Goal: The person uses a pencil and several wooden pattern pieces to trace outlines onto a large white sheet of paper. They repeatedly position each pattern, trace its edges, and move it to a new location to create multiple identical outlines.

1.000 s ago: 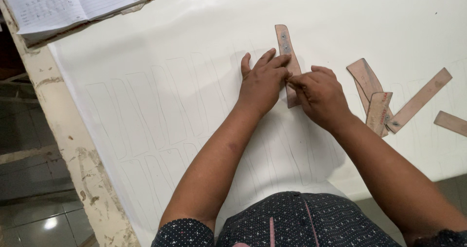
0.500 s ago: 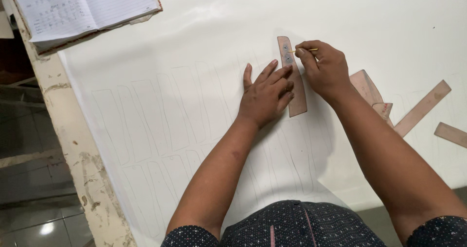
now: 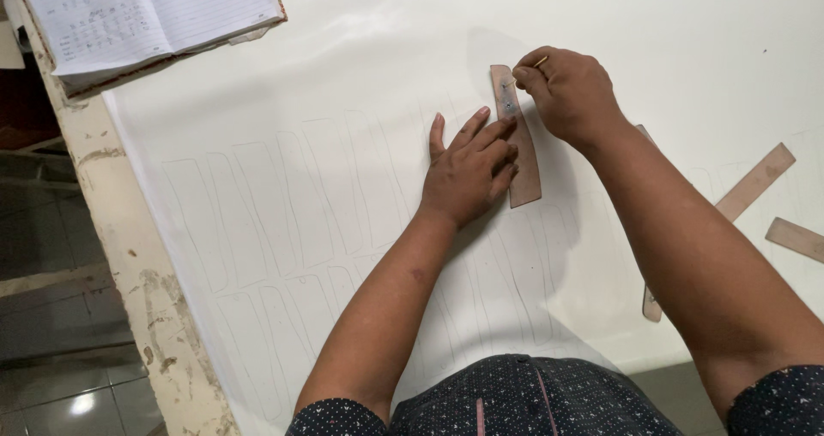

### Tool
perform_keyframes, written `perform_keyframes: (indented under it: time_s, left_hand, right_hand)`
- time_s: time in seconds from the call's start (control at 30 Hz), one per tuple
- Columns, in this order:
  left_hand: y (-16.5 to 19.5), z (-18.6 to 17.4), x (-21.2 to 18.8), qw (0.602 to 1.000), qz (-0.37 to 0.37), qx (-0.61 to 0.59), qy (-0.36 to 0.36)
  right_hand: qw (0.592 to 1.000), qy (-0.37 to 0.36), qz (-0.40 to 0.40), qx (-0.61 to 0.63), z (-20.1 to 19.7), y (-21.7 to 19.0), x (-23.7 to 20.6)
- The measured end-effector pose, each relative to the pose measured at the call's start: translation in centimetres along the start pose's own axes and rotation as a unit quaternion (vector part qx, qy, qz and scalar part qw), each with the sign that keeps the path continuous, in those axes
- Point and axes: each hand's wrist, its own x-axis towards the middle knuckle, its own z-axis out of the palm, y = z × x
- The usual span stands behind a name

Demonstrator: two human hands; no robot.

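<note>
White sheet [image 3: 360, 101] covers most of the worktop [image 3: 129, 256], and it is the biggest thing on it. Thin pencil outlines of long, narrow shapes run across it in rows. An open notebook [image 3: 146, 15] with lined pages lies at the far left corner, partly on the sheet.

Near the middle of the sheet lies a brown strip [image 3: 518, 140], long and flat, like a cardboard pattern. It points away from the person and leans a little.

The left hand [image 3: 468, 170] lies flat with its fingers spread, and the fingertips press down on the strip's left side to hold it in place.

The right hand [image 3: 571, 93] is at the far end of the strip. Its fingers are pinched together around a thin pencil [image 3: 534, 65], and the tip is just beside the strip's top edge.

More brown strips [image 3: 755, 183] lie off to the right, well apart from the hands. One more [image 3: 651, 303] peeks out from under the right arm.
</note>
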Motion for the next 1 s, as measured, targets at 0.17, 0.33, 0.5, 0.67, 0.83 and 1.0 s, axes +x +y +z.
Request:
perform_keyframes:
  time_s: [0.17, 0.33, 0.5, 0.67, 0.83, 1.0]
  left_hand:
    - [0.0, -0.3, -0.1, 1.000, -0.008, -0.015, -0.004]
    - [0.0, -0.6, -0.2, 1.000, -0.012, -0.009, -0.023]
    - [0.0, -0.7, -0.3, 1.000, -0.014, -0.008, -0.024]
    - [-1.3, -1.1, -1.0, 0.999, 0.005, -0.027, -0.024]
    - [-4.0, -1.5, -5.5, 0.991, -0.038, -0.025, 0.127]
    - [-11.1, -6.5, -12.4, 0.919, -0.238, 0.090, 0.301]
  right_hand:
    - [1.000, 0.014, 0.009, 0.000, 0.7, 0.6, -1.9]
    - [0.999, 0.023, -0.020, 0.010, 1.5, 1.4, -2.9]
    - [0.999, 0.000, 0.006, -0.035, 1.7, 1.8, -2.9]
    - [0.996, 0.060, -0.024, 0.064, 1.8, 2.9, -6.6]
    - [0.991, 0.054, -0.030, -0.116, 3.7, 5.6, -12.9]
    - [0.977, 0.124, -0.077, -0.155, 6.3, 8.0, -14.8]
